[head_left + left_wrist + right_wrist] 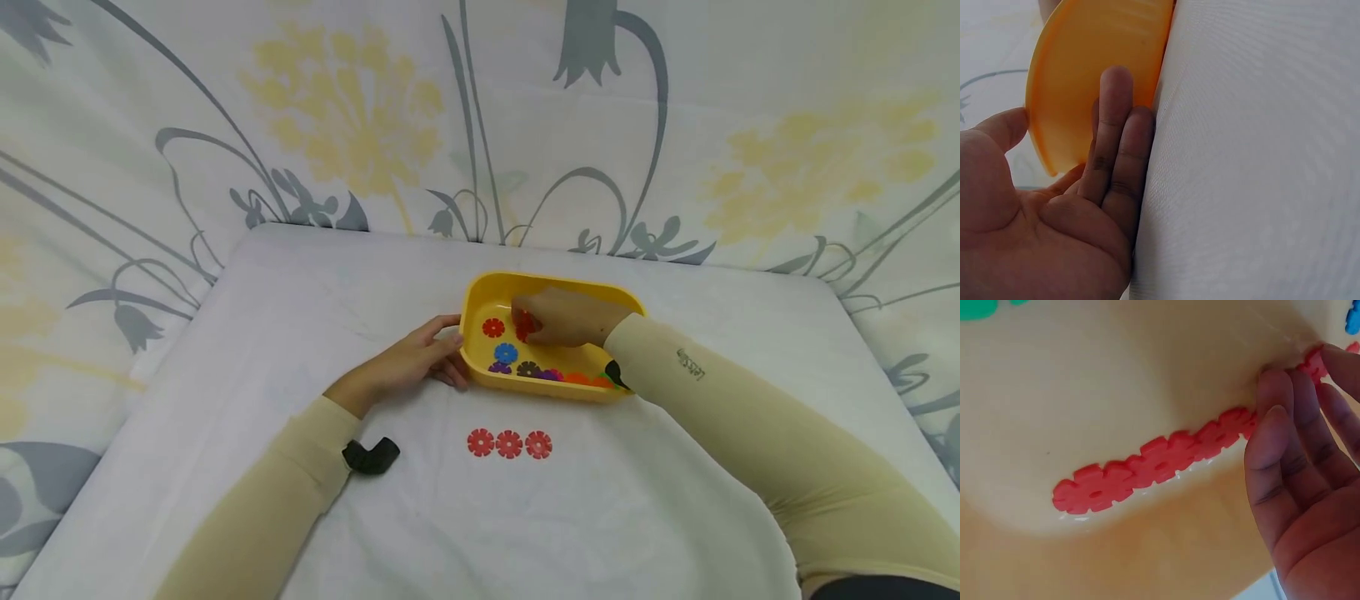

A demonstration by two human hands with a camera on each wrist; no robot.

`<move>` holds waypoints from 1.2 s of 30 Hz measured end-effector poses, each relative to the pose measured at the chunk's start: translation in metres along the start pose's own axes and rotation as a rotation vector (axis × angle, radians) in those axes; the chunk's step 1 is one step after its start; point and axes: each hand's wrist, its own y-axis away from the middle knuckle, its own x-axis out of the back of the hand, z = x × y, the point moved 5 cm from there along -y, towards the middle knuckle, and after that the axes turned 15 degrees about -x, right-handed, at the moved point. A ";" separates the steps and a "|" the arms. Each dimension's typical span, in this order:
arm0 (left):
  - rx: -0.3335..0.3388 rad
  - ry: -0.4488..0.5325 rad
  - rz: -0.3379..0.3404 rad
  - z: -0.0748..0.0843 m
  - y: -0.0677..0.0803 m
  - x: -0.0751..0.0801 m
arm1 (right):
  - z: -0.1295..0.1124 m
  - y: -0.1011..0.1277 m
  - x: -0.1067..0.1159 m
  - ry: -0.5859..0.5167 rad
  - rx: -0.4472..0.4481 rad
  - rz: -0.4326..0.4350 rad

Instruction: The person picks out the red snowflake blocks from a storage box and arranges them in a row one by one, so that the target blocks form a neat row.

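Observation:
My left hand (pixel 411 360) rests at the left end of a yellow tray (pixel 551 385). Its thumb touches the rim, and straight fingers (pixel 1116 103) lie against the outer wall. Reaching into the tray, my right hand (pixel 562 317) pinches a red flower-shaped disc (pixel 1314 366) between thumb and fingertips. A row of red flower-shaped discs (pixel 1160 464) lies on the tray floor beside those fingers, in the right wrist view. Another red disc (pixel 492 327) and a blue disc (pixel 506 353) lie left of the hand. The right forearm hides part of the tray.
Three red discs (pixel 509 444) lie in a row on the white tablecloth (pixel 600 508) in front of the tray. Purple, brown and orange discs (pixel 577 378) line the tray's near side. A patterned curtain (pixel 525 125) hangs behind the table.

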 end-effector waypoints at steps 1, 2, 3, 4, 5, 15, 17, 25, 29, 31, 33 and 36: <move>0.004 0.001 -0.001 -0.001 0.000 0.000 | 0.000 0.000 -0.001 -0.001 -0.003 -0.002; 0.008 0.000 -0.001 -0.001 0.000 0.000 | -0.001 0.000 -0.001 -0.002 -0.005 -0.004; 0.010 0.000 0.000 -0.002 0.000 0.000 | -0.001 0.000 -0.002 -0.001 -0.006 -0.003; 0.010 -0.001 0.002 -0.002 0.000 0.000 | -0.002 -0.001 -0.002 -0.007 -0.010 -0.005; 0.010 -0.001 0.004 -0.002 0.000 0.000 | -0.002 -0.001 -0.002 -0.010 -0.013 -0.004; -0.007 0.001 0.012 0.003 -0.002 0.002 | 0.002 -0.001 0.005 -0.017 -0.055 0.047; -0.007 0.002 0.013 0.002 -0.001 0.002 | 0.003 -0.001 0.004 -0.025 -0.065 0.046; 0.002 -0.006 0.008 -0.002 0.001 0.001 | 0.001 0.002 0.000 0.000 -0.059 0.021; 0.000 -0.014 0.008 -0.001 0.001 0.000 | 0.001 0.006 0.002 0.011 -0.034 0.036; -0.002 -0.015 0.004 -0.002 0.001 0.000 | 0.001 0.007 0.004 0.022 -0.024 0.051; -0.003 -0.015 -0.001 -0.002 0.000 0.000 | 0.001 0.010 0.008 0.000 -0.024 0.052; 0.000 -0.014 0.000 0.000 -0.002 0.001 | 0.001 0.017 0.020 -0.034 -0.018 0.101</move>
